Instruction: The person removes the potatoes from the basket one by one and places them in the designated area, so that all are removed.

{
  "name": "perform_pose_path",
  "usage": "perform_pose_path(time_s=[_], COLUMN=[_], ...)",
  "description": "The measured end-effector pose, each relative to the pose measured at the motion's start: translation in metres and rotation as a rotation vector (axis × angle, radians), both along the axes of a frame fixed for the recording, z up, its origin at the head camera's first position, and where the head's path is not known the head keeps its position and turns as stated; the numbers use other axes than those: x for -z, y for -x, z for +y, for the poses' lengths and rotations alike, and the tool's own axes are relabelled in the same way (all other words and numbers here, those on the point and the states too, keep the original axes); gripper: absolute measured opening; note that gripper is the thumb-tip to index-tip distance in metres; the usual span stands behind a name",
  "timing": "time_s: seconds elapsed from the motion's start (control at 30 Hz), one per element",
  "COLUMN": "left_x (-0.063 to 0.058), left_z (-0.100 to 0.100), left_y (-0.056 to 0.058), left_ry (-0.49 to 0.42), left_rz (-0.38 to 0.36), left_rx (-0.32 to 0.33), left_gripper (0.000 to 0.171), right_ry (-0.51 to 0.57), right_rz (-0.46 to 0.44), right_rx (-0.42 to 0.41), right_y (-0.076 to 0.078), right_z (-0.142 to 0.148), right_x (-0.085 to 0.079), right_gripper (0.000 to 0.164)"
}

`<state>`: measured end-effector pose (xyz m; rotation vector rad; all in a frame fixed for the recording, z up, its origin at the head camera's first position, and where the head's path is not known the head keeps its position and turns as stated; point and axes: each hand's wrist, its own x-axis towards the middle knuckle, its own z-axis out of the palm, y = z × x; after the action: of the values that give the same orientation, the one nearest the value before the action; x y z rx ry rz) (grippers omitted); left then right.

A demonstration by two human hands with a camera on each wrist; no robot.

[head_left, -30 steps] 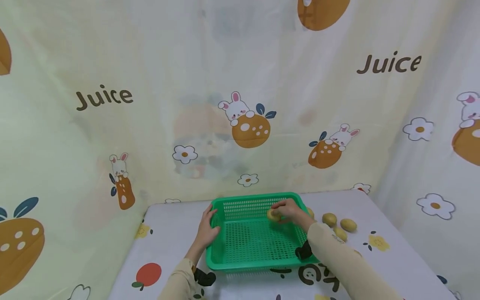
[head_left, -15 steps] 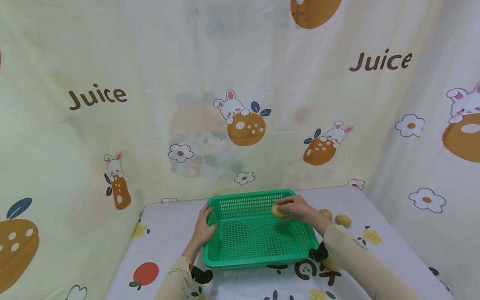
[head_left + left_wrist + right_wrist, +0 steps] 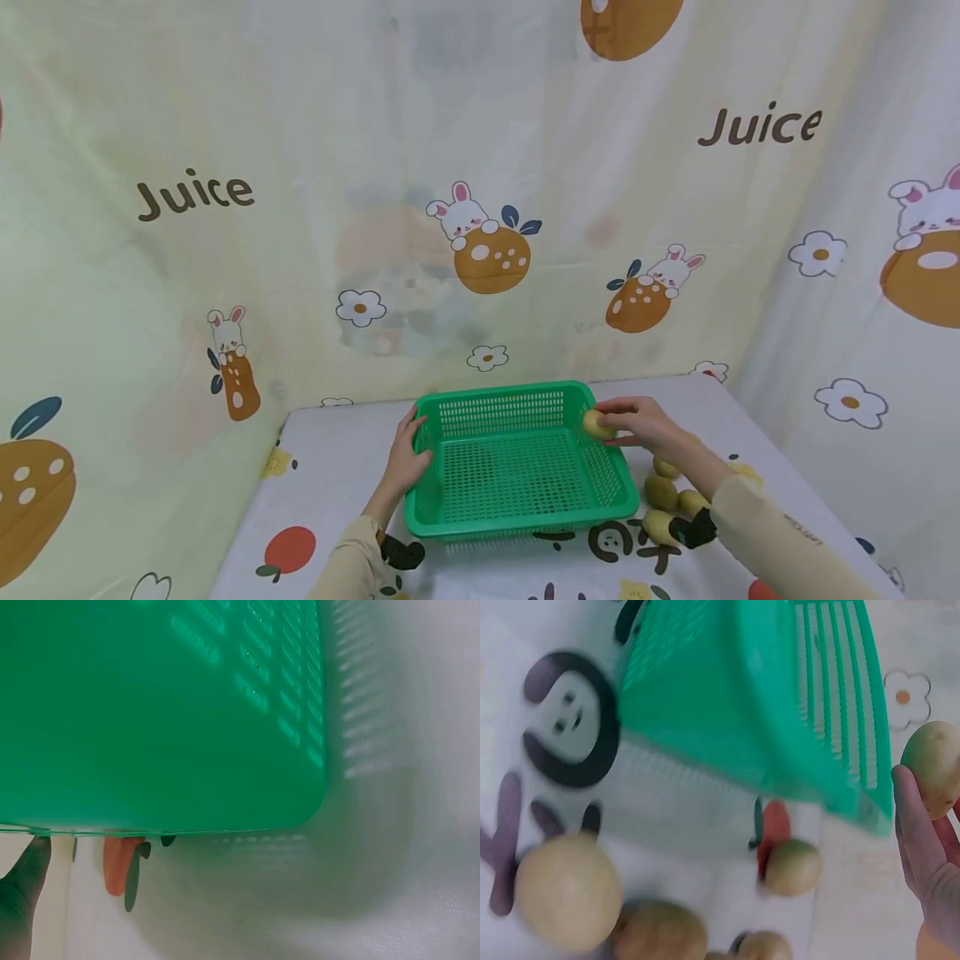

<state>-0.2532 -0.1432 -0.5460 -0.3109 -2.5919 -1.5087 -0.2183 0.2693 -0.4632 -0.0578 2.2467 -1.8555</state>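
Observation:
My right hand (image 3: 643,423) holds a pale yellow potato (image 3: 597,426) in its fingertips, over the right rim of a green plastic basket (image 3: 525,528). In the right wrist view that potato (image 3: 932,771) is at the right edge, fingers wrapped against it. My left hand (image 3: 407,458) grips the basket's left rim, thumb on the inner side. Only a dark part of a left-hand finger (image 3: 28,877) shows beside the green wall (image 3: 165,750) in the left wrist view. No potato shows inside the basket, whose slotted floor is visible.
Several loose potatoes (image 3: 660,493) lie on the table just right of the basket, partly under the right forearm. A printed white cloth (image 3: 337,467) covers the table. A printed curtain (image 3: 300,250) hangs behind, and another stretch of it closes the right side.
My right hand has carried the potato rightward, from over the basket's inside to its right rim. The left hand keeps its grip on the left rim. The view has shifted slightly.

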Motion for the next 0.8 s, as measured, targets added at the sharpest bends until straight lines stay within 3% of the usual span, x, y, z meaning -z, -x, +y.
perform_pose_path(time_s=[0.43, 0.8], left_x=[0.003, 0.002], left_z=[0.0, 0.0], left_y=[0.001, 0.001], left_ry=[-0.014, -0.008], left_rz=[0.017, 0.012], left_rx=[-0.001, -0.005], left_gripper=[0.071, 0.071], right_ry=[-0.093, -0.034], right_rz=[-0.018, -0.085], right_rx=[0.078, 0.128], right_y=[-0.031, -0.068], right_z=[0.054, 0.099], right_x=[0.017, 0.044], right_gripper=[0.047, 0.046])
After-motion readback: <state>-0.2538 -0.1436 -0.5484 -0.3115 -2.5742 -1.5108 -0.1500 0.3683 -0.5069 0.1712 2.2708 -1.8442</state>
